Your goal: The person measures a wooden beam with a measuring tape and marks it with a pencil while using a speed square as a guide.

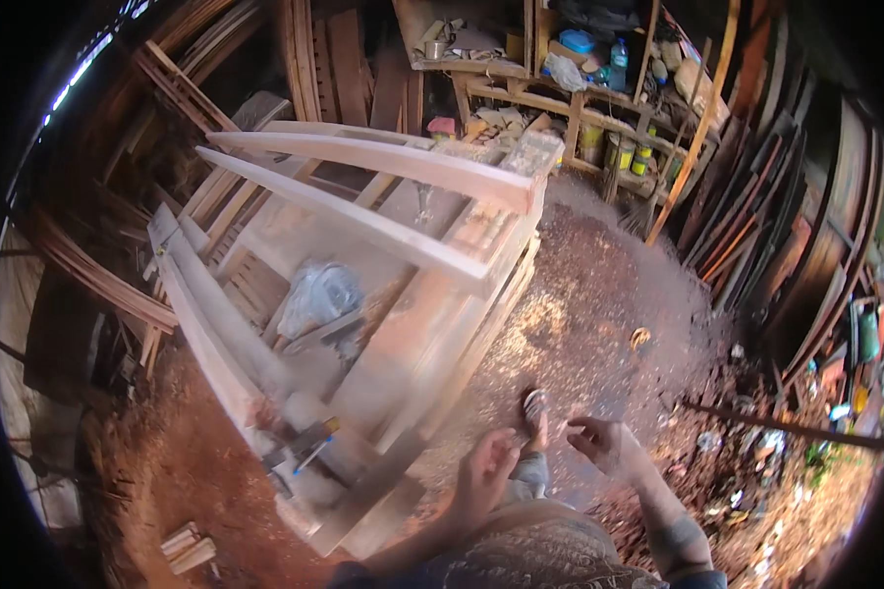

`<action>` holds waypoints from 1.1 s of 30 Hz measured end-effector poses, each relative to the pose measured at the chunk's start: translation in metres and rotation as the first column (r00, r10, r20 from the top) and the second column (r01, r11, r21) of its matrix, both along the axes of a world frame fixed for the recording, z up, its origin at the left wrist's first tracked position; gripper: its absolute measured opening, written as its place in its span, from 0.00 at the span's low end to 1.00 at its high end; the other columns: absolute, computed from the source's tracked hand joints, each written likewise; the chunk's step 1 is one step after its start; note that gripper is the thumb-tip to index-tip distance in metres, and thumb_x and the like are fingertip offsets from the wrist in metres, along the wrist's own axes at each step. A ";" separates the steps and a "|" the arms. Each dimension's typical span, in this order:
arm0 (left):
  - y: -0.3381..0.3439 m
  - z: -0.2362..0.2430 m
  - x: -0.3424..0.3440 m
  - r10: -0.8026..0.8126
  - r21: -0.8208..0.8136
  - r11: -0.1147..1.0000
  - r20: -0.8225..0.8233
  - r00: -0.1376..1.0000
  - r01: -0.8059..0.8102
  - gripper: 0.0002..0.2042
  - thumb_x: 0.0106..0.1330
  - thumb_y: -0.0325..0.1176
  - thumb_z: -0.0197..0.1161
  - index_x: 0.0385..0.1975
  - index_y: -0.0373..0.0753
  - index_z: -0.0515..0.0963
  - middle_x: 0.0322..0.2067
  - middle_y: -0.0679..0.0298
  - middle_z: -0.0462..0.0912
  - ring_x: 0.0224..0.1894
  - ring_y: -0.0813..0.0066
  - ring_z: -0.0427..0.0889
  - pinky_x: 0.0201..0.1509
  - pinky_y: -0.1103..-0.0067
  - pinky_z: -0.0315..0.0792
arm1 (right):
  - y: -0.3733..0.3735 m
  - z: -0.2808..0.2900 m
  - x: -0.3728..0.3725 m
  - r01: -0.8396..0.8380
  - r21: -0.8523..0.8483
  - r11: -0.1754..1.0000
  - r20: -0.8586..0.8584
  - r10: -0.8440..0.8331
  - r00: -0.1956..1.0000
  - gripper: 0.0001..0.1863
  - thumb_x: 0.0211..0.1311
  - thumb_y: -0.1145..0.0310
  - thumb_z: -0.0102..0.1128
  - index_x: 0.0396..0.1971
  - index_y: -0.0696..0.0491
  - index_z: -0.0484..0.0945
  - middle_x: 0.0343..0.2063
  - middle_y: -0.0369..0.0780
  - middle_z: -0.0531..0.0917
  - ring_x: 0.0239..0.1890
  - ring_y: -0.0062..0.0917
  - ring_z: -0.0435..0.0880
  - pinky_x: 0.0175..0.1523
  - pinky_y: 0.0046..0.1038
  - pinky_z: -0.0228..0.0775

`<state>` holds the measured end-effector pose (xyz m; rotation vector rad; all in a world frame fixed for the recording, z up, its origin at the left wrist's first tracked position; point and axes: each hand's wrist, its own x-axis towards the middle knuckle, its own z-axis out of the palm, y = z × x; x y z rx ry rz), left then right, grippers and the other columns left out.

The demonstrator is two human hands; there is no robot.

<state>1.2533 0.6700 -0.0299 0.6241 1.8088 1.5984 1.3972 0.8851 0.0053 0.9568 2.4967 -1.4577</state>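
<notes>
Bench, left, laid with pale beams. Planks, far right, stacked leaning. Shelf, far, partly blocked by a slanted pole. Bag, left, set on bench. Left hand, half curled, held near bench; right hand, fingers loosely bent, parted, held farther right.

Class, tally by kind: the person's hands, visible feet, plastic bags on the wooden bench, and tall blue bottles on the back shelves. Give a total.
Left hand and right hand: 2
Foot: 1
Plastic bag: 1
Tall blue bottle: 1
Total: 5
</notes>
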 end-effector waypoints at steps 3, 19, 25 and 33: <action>0.087 -0.021 -0.048 0.039 0.017 0.999 -0.333 0.942 -0.036 0.15 0.74 0.33 0.65 0.56 0.34 0.76 0.40 0.63 0.83 0.39 0.76 0.82 0.43 0.77 0.76 | 0.079 -0.016 0.001 -0.029 0.164 0.986 0.095 0.013 0.995 0.20 0.68 0.58 0.67 0.54 0.55 0.83 0.33 0.52 0.89 0.41 0.44 0.91 0.45 0.39 0.81; 0.269 -0.052 -0.129 0.580 -0.194 0.710 -0.383 0.719 -0.676 0.12 0.64 0.32 0.70 0.42 0.37 0.76 0.39 0.57 0.77 0.41 0.64 0.78 0.46 0.69 0.74 | 0.386 -0.128 -0.019 -0.099 0.162 0.982 0.100 0.083 0.992 0.19 0.65 0.56 0.69 0.49 0.53 0.86 0.36 0.49 0.89 0.38 0.42 0.90 0.44 0.39 0.81; 0.341 -0.033 -0.066 0.626 -0.144 0.664 -0.430 0.651 -0.733 0.09 0.64 0.34 0.71 0.37 0.36 0.81 0.40 0.56 0.80 0.41 0.63 0.81 0.46 0.69 0.77 | 0.514 -0.137 -0.104 -0.433 0.138 0.891 0.104 0.422 0.901 0.19 0.69 0.55 0.66 0.50 0.54 0.86 0.32 0.46 0.90 0.36 0.31 0.90 0.42 0.35 0.81; 0.354 -0.022 -0.015 0.453 -0.401 0.771 -0.202 0.868 -0.495 0.15 0.66 0.43 0.71 0.37 0.36 0.86 0.38 0.52 0.85 0.42 0.59 0.85 0.47 0.66 0.79 | 0.534 -0.086 -0.258 -0.546 0.154 0.824 -0.089 0.562 0.823 0.18 0.72 0.55 0.61 0.47 0.54 0.87 0.30 0.44 0.89 0.32 0.27 0.88 0.41 0.34 0.79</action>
